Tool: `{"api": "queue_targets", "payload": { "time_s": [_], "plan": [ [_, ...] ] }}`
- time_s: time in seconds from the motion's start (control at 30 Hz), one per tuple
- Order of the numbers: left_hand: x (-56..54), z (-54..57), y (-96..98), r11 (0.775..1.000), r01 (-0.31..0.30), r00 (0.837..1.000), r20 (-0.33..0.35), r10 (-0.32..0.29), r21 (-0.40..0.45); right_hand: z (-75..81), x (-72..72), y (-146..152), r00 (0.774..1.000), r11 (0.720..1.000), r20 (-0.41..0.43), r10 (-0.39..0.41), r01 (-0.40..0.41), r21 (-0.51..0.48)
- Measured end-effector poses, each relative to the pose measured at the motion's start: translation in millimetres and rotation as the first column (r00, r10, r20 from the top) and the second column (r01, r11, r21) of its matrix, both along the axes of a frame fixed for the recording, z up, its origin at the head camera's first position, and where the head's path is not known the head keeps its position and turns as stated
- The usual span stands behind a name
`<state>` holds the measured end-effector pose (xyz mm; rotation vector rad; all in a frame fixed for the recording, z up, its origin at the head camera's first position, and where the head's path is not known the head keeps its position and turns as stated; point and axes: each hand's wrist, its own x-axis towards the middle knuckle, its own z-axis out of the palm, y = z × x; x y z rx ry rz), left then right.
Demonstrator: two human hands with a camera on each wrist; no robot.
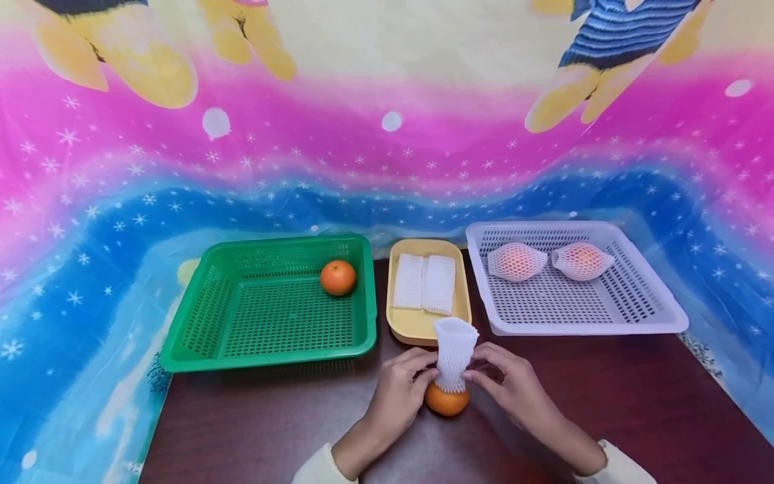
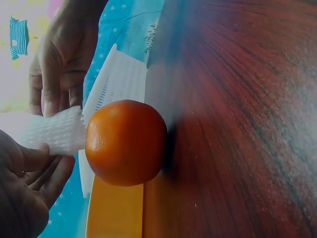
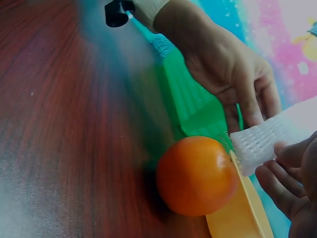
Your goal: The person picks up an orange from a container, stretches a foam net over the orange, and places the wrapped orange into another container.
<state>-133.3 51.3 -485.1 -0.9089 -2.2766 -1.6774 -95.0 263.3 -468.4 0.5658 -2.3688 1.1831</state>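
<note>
An orange (image 1: 447,401) rests on the dark wooden table in front of me. Just above it stands a white foam net sleeve (image 1: 455,353), its lower end at the top of the fruit. My left hand (image 1: 400,390) pinches the sleeve's left edge between thumb and fingers. On the opposite edge, my right hand (image 1: 510,386) pinches it the same way. Both wrist views show the whole round orange (image 2: 126,143) outside the sleeve (image 3: 262,144), with the sleeve's end close against it; whether they touch I cannot tell.
A green basket (image 1: 266,359) at the left holds one orange (image 1: 338,277). The yellow tray (image 1: 417,329) in the middle holds two flat foam sleeves (image 1: 439,284). At the right, a white basket (image 1: 586,328) contains two net-wrapped fruits (image 1: 517,262). A patterned cloth hangs behind.
</note>
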Motion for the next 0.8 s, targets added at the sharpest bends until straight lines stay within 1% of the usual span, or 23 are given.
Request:
{"api": "queue_targets", "payload": {
  "time_s": [0.13,0.23,0.33,0.4,0.43,0.5,0.57,0.6,0.67,0.77,0.8],
  "plan": [
    [1.5,-2.8,1.1,1.0,-0.004,0.999,-0.046,0.003,-0.024,-4.1,2.8,-2,1.0,1.0,-0.002,-0.016,0.016,0.02],
    [2.3,-6.1,0.4,0.999,-0.015,0.993,-0.117,0.009,-0.05,-6.1,6.4,-2,0.999,0.999,-0.002,-0.034,0.035,0.042],
    [2.5,-10.1,-0.5,0.997,-0.025,0.979,-0.202,0.008,-0.079,-7.9,9.2,-1,0.998,0.996,-0.022,-0.054,0.056,0.072],
    [2.5,-11.8,-0.9,0.995,-0.027,0.968,-0.25,0.002,-0.096,-8.7,10.2,-1,0.998,0.995,-0.041,-0.053,0.056,0.081],
    [2.5,-12.4,-1.1,0.994,-0.031,0.962,-0.271,0.001,-0.106,-9.2,9.9,-1,0.997,0.995,-0.065,-0.045,0.051,0.089],
    [3.3,-13.4,-1.7,0.991,-0.038,0.957,-0.291,-0.002,-0.131,-10.5,9.3,-1,0.995,0.994,-0.098,-0.022,0.032,0.105],
    [3.8,-15.0,-2.4,0.987,-0.053,0.943,-0.332,0.0,-0.15,-12.2,8.8,-1,0.992,0.992,-0.123,-0.002,0.017,0.124],
    [3.9,-15.8,-2.7,0.986,-0.062,0.934,-0.358,0.002,-0.155,-13.2,8.9,-1,0.991,0.991,-0.134,0.005,0.013,0.137],
    [3.8,-17.0,-3.5,0.985,-0.066,0.919,-0.394,-0.001,-0.159,-14.7,9.9,-1,0.991,0.989,-0.132,0.017,0.003,0.148],
    [2.0,-17.9,-5.3,0.989,-0.05,0.882,-0.471,-0.021,-0.137,-14.8,11.0,-2,0.985,0.989,-0.166,0.038,-0.014,0.148],
    [1.4,-18.0,-6.1,0.991,-0.04,0.867,-0.497,-0.03,-0.131,-14.7,11.2,-2,0.981,0.988,-0.188,0.049,-0.021,0.151]
  ]
}}
